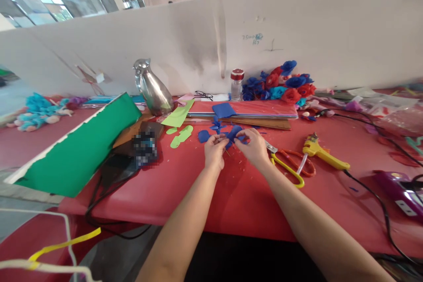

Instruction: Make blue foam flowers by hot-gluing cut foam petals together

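My left hand (215,149) pinches the thin stem of a small blue paper flower (217,127), whose petals stand up above the fingers. Close beside it, my right hand (254,144) has its fingers closed on a blue paper petal (235,132). More cut blue pieces lie under and around both hands, partly hidden by them. A loose blue petal (204,136) rests just left of my left hand. To the right of my right wrist are scissors (287,167) with yellow and orange handles. A yellow glue gun (325,153) lies farther right.
Green paper pieces (181,135) lie left of the hands. Behind are stacked coloured sheets (257,109), a steel jug (155,90), a lidded glass jar (237,86) and finished red and blue flowers (287,81). A green board (82,154) leans at left. Cords cross the right side.
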Tool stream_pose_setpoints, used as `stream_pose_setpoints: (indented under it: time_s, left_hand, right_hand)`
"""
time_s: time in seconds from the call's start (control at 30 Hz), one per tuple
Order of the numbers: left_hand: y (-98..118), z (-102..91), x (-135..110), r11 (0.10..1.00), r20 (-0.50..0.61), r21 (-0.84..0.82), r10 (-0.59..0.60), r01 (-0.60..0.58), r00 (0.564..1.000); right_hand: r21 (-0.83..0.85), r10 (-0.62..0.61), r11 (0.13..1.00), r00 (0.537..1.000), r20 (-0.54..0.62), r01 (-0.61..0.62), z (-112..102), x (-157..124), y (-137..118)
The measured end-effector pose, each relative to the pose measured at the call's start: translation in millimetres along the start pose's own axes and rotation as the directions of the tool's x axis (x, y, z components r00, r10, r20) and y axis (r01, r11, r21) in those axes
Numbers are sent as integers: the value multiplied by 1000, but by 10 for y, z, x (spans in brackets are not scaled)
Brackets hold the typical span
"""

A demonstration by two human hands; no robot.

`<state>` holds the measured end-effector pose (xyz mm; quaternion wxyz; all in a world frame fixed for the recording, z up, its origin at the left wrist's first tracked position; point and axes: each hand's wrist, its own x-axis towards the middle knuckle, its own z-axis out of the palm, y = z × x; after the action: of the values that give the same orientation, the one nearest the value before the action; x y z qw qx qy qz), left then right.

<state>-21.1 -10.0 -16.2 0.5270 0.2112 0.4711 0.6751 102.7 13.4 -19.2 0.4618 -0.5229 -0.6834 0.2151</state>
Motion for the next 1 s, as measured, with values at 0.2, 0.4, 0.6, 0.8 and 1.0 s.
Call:
stream_pose_setpoints:
  time_s: [0.2,0.4,0.6,0.8,1.0]
  left_hand:
    - [5,12,-15,1000,4,-1,-13,13,1000]
    - [-11,24,-28,1000,41,13,-7,7,999]
    - [-27,35,-40,999,51,33,6,-7,999]
    - [-21,37,-37,1000,37,16,-13,13,999]
    - [0,36,-42,999,36,-9,-37,37,999]
  right_hand:
    - [-185,-127,973,989,79,140,6,-45,-21]
    - [-294,-103,946,986,134,139,45,-76,-17]
    - [-373,-56,923,993,107,93,40,-102,-75]
    - [-408,-177,894,982,57,185,16,-119,-96]
    - [-433,-246,857,960,137,281,-2,-115,-88]
